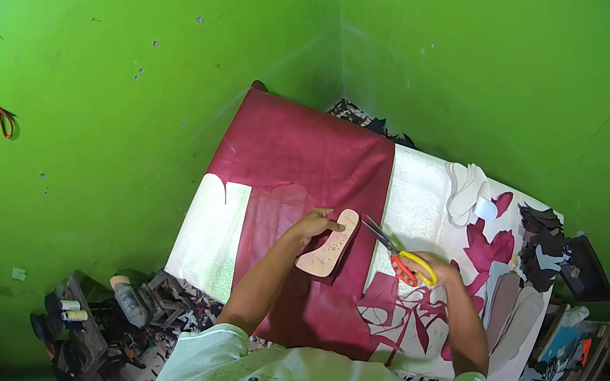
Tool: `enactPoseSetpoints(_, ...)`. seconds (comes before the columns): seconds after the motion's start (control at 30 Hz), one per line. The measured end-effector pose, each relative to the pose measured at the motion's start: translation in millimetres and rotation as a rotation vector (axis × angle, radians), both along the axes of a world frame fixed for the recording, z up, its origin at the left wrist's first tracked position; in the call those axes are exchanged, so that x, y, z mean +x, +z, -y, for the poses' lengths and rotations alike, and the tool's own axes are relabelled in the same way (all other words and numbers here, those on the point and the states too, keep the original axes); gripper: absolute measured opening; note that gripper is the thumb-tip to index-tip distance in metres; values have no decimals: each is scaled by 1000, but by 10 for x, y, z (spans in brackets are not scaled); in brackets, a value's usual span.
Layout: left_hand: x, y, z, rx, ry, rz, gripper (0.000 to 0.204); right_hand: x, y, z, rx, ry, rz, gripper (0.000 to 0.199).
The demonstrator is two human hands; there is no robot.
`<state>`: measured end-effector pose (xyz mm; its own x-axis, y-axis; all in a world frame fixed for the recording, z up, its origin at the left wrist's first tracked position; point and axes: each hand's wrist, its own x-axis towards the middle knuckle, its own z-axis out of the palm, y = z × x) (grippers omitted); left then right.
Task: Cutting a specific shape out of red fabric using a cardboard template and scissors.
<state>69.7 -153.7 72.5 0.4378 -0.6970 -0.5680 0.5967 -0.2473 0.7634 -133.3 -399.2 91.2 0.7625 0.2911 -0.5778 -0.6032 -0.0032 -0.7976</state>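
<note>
My left hand (pixel 313 225) grips a tan sole-shaped template (pixel 330 246) with a piece of dark red material beneath it, held over the dark red sheet (pixel 302 157) spread on the table. My right hand (pixel 441 272) holds scissors (pixel 396 251) with orange and yellow handles. Their blades are parted and point up-left toward the edge of the template.
A white board (pixel 421 203) covers the table's right half, with dark red offcuts (pixel 492 248) and a stack of white insole cutouts (pixel 467 188) on it. Grey sole pieces (pixel 513 313) lie at the right edge. Bottles and thread spools (pixel 68 308) stand lower left. Green walls surround the table.
</note>
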Motion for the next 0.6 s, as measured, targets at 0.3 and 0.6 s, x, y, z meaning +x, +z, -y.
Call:
enactPoseSetpoints(0.3, 53, 159, -20, -26, 5, -97, 25, 485, 16, 345, -7, 109, -96, 39)
enactPoseSetpoints(0.6, 63, 179, -4, -45, -5, -123, 23, 917, -27, 361, -12, 198, -59, 39)
